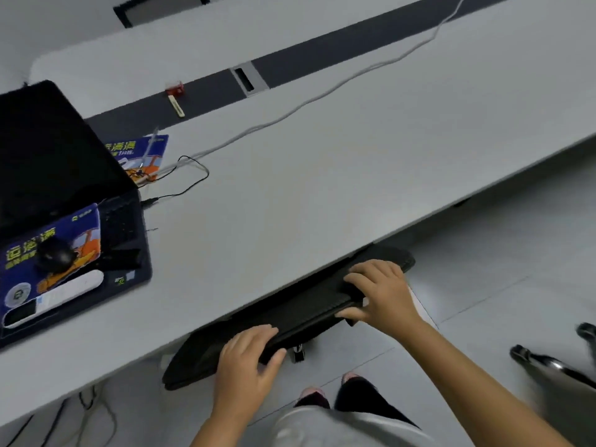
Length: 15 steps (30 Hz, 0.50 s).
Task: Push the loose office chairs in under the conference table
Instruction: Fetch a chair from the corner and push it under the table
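Note:
A black office chair [303, 312] stands against the near edge of the grey conference table [322, 162]. Only the top of its backrest shows; the seat is hidden beneath the tabletop. My left hand [248, 359] grips the backrest's top edge on the left side, fingers over it. My right hand [380, 291] grips the same edge further right, thumb below and fingers on top. At the lower right, the chrome base and castors of a second chair [554, 362] stick into view on the floor.
An open black laptop [64, 188] with a mouse, mouse pad and white device on it sits at the table's left. White and black cables [290, 111] run across the tabletop. Cables hang below the table at lower left. My feet stand behind the chair.

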Available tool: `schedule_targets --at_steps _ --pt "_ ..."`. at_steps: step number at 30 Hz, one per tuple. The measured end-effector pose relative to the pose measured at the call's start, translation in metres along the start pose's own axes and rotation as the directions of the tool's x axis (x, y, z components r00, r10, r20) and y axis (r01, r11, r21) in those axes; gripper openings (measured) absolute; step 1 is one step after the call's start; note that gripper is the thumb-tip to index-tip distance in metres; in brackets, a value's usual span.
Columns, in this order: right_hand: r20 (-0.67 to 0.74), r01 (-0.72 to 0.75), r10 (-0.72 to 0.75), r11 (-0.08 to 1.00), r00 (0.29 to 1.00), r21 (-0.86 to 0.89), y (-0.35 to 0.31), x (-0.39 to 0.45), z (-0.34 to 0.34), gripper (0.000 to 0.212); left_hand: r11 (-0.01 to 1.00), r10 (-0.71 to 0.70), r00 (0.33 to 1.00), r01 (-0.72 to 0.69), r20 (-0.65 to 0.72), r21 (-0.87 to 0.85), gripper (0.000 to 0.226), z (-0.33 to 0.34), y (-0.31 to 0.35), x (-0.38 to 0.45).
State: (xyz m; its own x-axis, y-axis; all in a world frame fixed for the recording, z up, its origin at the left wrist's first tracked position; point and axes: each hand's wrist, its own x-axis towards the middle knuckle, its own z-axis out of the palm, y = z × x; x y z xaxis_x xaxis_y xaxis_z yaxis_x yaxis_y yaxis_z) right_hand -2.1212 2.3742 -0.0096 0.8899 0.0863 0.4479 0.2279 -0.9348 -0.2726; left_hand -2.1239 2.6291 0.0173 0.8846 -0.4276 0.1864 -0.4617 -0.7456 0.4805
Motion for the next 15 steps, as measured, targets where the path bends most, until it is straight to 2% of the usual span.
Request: schedule_targets --at_steps 2,3,4,5,7,9,10,12,13,15 --pt "-0.017 -0.199 0.201 0.977 0.979 0.071 -0.012 -0.023 -0.008 0.045 0.976 0.097 0.994 -0.087 0.044 -0.201 0.032 0.007 0.021 0.011" --pt "-0.045 -0.315 0.322 0.942 0.946 0.114 -0.019 -0.038 -0.014 0.042 0.951 0.158 0.985 -0.135 0.064 -0.277 0.026 0.012 0.031 0.016" --pt "-0.07 -0.447 0.464 0.877 0.883 0.174 -0.025 -0.054 -0.022 0.043 0.926 0.216 0.971 -0.171 0.1 -0.336 0.023 0.018 0.04 0.019" --pt "-0.082 -0.584 0.616 0.775 0.784 0.243 -0.032 -0.072 -0.032 0.048 0.901 0.266 0.952 -0.188 0.154 -0.392 0.023 0.023 0.048 0.022" --pt "-0.076 -0.778 0.843 0.522 0.532 0.349 -0.047 -0.113 -0.049 0.065 0.857 0.317 0.904 -0.142 0.289 -0.495 0.026 0.035 0.065 0.025" --pt "-0.048 -0.857 0.945 0.315 0.324 0.408 -0.065 -0.158 -0.064 0.073 0.834 0.341 0.834 -0.054 0.434 -0.549 0.03 0.053 0.084 0.023" --pt "-0.042 -0.871 0.967 0.244 0.251 0.426 -0.075 -0.18 -0.072 0.072 0.83 0.363 0.789 -0.032 0.496 -0.557 0.029 0.063 0.095 0.019" --pt "-0.038 -0.886 0.992 0.122 0.118 0.448 -0.097 -0.225 -0.088 0.058 0.826 0.4 0.673 0.029 0.622 -0.562 0.012 0.084 0.121 0.003" --pt "-0.041 -0.88 0.998 0.056 0.042 0.473 -0.11 -0.25 -0.095 0.05 0.821 0.407 0.622 0.073 0.669 -0.567 0.016 0.095 0.135 -0.008" --pt "-0.056 -0.843 0.992 -0.068 -0.115 0.534 -0.138 -0.298 -0.108 0.048 0.808 0.408 0.559 0.147 0.722 -0.57 0.043 0.115 0.162 -0.033"
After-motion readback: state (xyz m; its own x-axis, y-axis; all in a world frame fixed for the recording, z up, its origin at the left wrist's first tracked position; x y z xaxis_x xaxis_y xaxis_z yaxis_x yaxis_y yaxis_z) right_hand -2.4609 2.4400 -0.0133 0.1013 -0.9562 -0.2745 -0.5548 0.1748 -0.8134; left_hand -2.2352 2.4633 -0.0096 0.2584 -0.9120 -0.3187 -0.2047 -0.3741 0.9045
